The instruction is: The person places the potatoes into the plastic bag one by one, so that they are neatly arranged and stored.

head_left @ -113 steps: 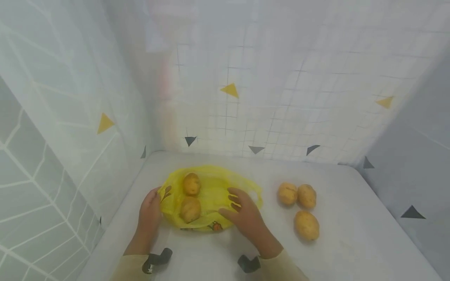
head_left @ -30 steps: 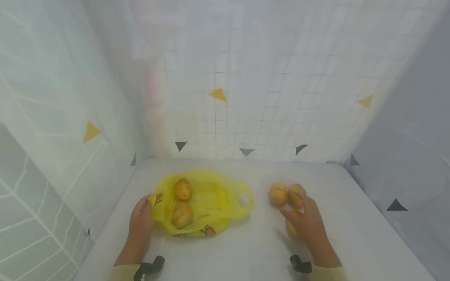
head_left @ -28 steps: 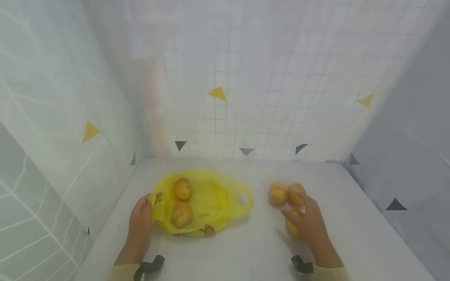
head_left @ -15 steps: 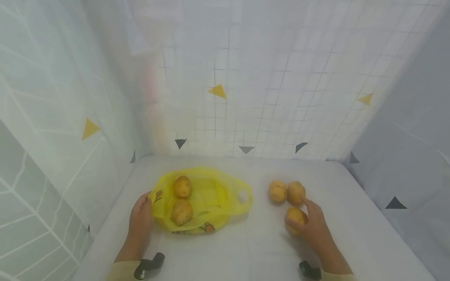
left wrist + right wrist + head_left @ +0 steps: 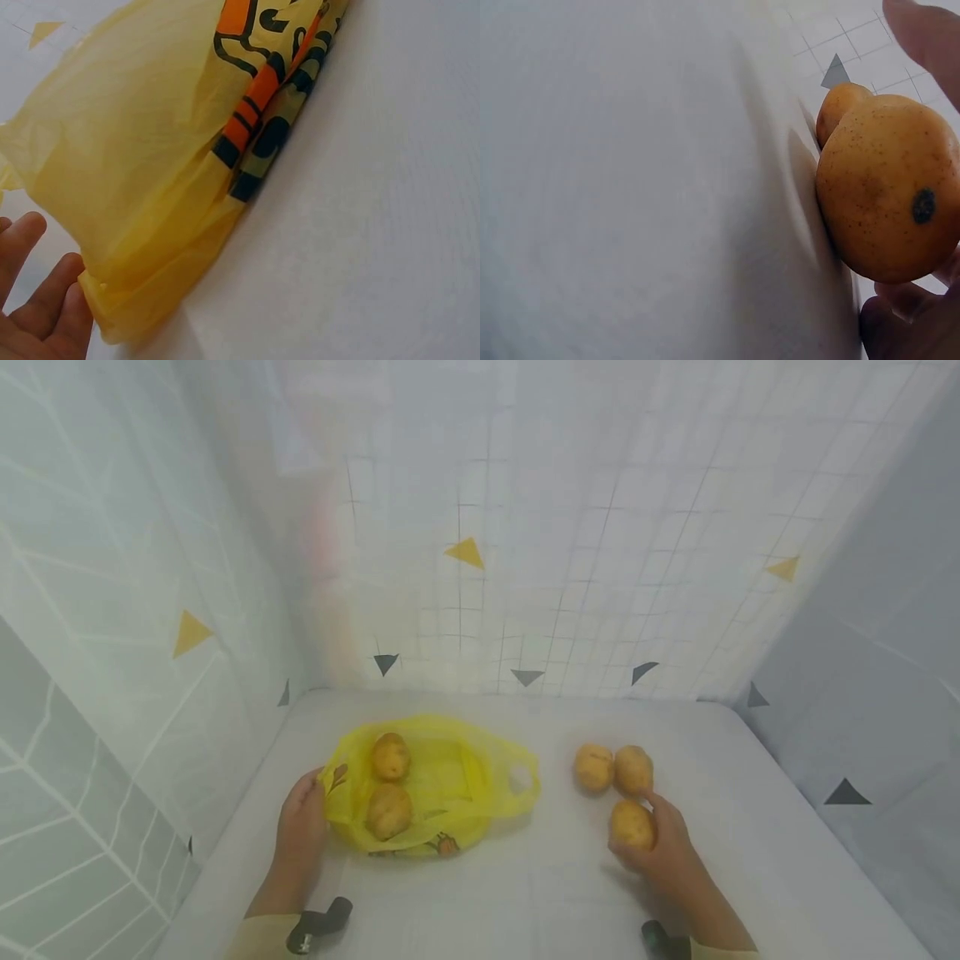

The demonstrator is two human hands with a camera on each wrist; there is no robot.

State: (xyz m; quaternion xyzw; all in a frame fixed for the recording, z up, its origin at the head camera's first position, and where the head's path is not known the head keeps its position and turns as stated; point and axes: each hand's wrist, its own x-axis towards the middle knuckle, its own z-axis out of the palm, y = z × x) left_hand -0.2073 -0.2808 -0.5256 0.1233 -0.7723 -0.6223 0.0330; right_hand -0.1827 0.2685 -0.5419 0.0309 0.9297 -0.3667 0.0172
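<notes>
A yellow plastic bag [image 5: 442, 777] with printed markings lies on its side on the table, its handle loop towards the right. Inside are two potatoes, one [image 5: 391, 757] behind the other [image 5: 389, 812]. My left hand [image 5: 302, 822] holds the bag's left edge; the left wrist view shows fingers [image 5: 56, 300] against the yellow film [image 5: 127, 187]. On the right, my right hand [image 5: 666, 847] grips a potato [image 5: 632, 823] between thumb and fingers, low over the table. In the right wrist view this potato [image 5: 885, 187] has a dark spot.
Two more potatoes, a left one [image 5: 594, 768] and a right one [image 5: 633, 770], sit side by side just beyond my right hand. A white cover [image 5: 465, 910] lies over the table. Patterned sheets [image 5: 555, 568] hang behind and at both sides.
My right hand has left the bag for the potatoes on the right, and its fingers have closed round the nearest one, turning slightly. My left hand stays at the bag's left edge.
</notes>
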